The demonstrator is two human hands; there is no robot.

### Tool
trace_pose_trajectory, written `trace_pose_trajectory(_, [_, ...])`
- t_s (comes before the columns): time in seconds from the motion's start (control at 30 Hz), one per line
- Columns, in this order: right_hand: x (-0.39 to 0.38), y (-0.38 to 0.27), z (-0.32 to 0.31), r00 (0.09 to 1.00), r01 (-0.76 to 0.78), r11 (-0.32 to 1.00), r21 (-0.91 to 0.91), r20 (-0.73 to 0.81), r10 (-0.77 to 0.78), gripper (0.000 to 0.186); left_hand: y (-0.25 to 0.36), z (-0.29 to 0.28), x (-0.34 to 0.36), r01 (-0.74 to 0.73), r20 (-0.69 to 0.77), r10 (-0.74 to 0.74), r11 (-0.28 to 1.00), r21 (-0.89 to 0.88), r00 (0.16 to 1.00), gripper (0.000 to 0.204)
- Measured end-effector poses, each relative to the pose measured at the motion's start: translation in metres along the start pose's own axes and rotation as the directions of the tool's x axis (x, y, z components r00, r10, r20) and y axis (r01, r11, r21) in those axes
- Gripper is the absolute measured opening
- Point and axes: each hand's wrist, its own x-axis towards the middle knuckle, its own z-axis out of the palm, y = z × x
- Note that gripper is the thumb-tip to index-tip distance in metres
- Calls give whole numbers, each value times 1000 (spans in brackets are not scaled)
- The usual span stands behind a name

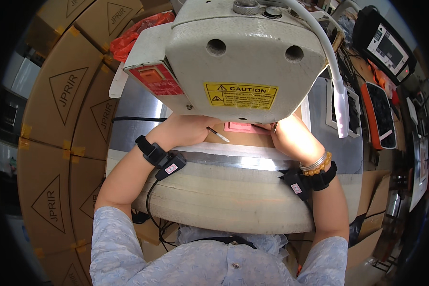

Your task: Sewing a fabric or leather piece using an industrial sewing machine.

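Both of my hands reach under the pale head of a large machine (243,62), an industrial sewing machine by its look. My left hand (190,128) is closed on a thin dark stick with a white tip (218,134), which pokes out beside the palm; the fingertips are hidden by the machine head. Between the hands, a pink piece (238,126) lies on a brown sheet (250,138). My right hand (291,136) rests at the right edge of that sheet under bright light, close to the pink piece. Its fingers are mostly hidden too.
Stacked cardboard boxes (57,105) rise along the left. A curved white lamp arm (336,71) hangs at the right, near a control screen (386,47) and an orange-edged device (380,114). Cabled black wrist units (169,167) hang by both wrists. A red plastic bag (138,35) sits behind.
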Motion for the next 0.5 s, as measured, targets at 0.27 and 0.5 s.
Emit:
trace_pose_trajectory(0.27, [3, -9, -7, 983, -170, 983, -72, 60, 174, 29, -11, 0, 7, 167, -237, -193, 978, -127, 952, 28])
trace_pose_trajectory(0.5, [0, -9, -14, 997, -73, 993, -93, 27, 76, 24, -6, 10, -16, -82, -202, 112, 985, 151, 973, 40])
